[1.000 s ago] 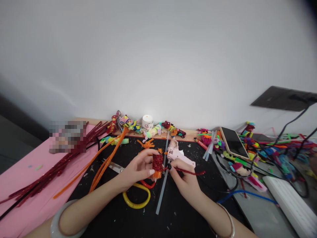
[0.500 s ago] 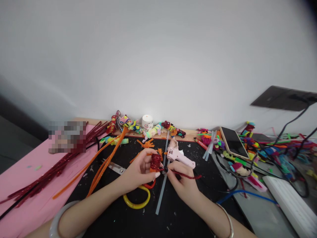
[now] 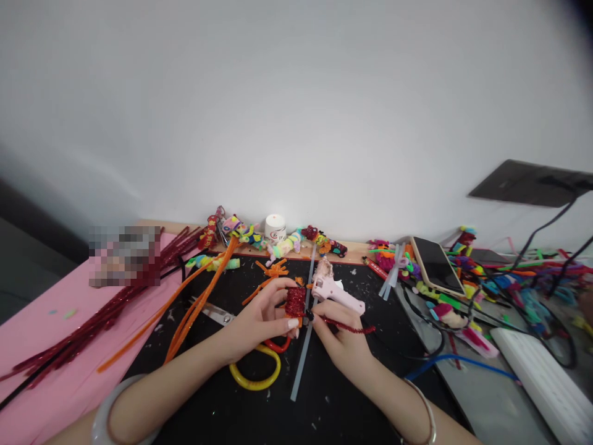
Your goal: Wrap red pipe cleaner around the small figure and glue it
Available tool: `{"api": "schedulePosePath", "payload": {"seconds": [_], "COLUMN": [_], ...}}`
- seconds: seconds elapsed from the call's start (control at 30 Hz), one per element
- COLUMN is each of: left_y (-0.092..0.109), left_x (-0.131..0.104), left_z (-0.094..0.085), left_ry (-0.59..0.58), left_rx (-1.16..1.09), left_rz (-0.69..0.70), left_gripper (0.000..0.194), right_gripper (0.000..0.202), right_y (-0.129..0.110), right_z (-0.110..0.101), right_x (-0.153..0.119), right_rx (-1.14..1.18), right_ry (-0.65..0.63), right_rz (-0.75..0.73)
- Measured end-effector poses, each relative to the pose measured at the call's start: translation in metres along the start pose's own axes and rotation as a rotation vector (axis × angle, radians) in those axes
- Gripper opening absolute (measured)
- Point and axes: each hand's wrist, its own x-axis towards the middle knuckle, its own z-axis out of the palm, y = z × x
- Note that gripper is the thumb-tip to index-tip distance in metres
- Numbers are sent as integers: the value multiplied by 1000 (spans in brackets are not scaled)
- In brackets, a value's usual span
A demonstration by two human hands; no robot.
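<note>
My left hand (image 3: 264, 318) is closed around a wound coil of glittery dark-red pipe cleaner (image 3: 295, 301), with a bit of orange showing beneath it. My right hand (image 3: 340, 334) pinches the red pipe cleaner close to the coil's right side, and its loose tail (image 3: 356, 327) sticks out to the right past the knuckles. Just behind my right hand lies a pale pink hot glue gun (image 3: 340, 295). A translucent glue stick (image 3: 301, 364) runs between my hands on the black mat. Scissors with a yellow and red handle (image 3: 256, 369) lie partly under my left hand.
Long red pipe cleaners (image 3: 102, 321) and orange pipe cleaners (image 3: 197, 309) lie at left. Along the wall stand a white paper cup (image 3: 275, 228) and small pipe-cleaner figures (image 3: 285, 245). A phone (image 3: 438, 266), cables and a white power strip (image 3: 532, 371) are at right.
The red coil has turned in my left hand and shifted slightly right, showing more of its wound side. My left thumb has shifted a little; my right hand stays nearly still.
</note>
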Motion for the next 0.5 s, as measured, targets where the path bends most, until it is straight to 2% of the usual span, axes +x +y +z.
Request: {"api": "schedulePosePath", "payload": {"seconds": [0.3,0.5], "left_y": [4,4], "left_x": [-1,-1], "left_z": [3,1], "left_ry": [43,27], "left_rx": [-68,-67], "left_rz": [-149,-187], "left_gripper": [51,53], "right_gripper": [19,21], "right_y": [3,3], "right_z": [-1,-1], "right_x": [3,3], "right_rx": [19,13], "right_ry": [27,37], "right_rz": [3,-2]}}
